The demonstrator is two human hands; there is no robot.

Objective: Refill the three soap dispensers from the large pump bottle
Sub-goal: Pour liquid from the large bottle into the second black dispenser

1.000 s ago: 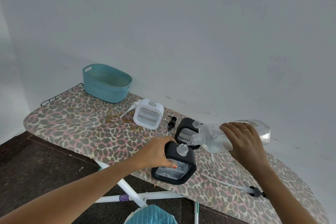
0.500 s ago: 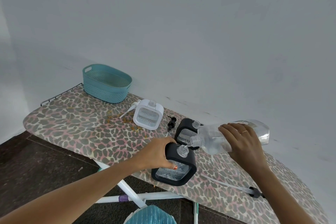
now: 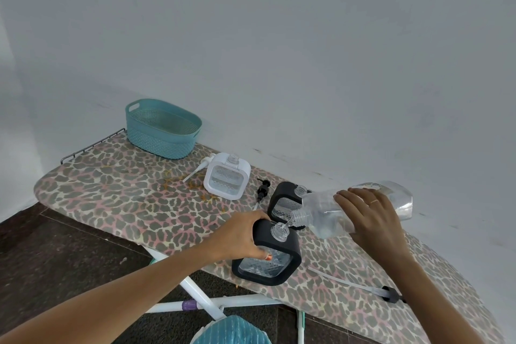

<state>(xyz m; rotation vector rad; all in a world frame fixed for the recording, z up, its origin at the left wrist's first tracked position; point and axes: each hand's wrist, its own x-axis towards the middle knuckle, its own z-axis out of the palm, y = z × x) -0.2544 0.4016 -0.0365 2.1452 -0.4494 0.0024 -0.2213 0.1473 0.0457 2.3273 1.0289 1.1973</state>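
Head view: pouring from tilted pump bottle (image 3: 321,209), gripped in right hand (image 3: 371,218), into near black dispenser (image 3: 290,246), clasped by left hand (image 3: 243,234) at ironing board (image 3: 125,198) edge. Spill risk past narrow neck if tilt drifts.

Ironing board (image 3: 111,198) held: teal basket (image 3: 163,131) 10 o'clock; white dispenser (image 3: 226,177), white pump (image 3: 199,168) 11; black pump (image 3: 262,190), far black dispenser (image 3: 280,198) 12; near black dispenser (image 3: 269,267) ctr; tubed pump (image 3: 389,294) 4.

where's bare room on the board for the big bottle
Bare: left stretch of the board, between basket, white dispenser and near edge. Crowded: the middle, round the near black dispenser, the far black dispenser and the black pump.
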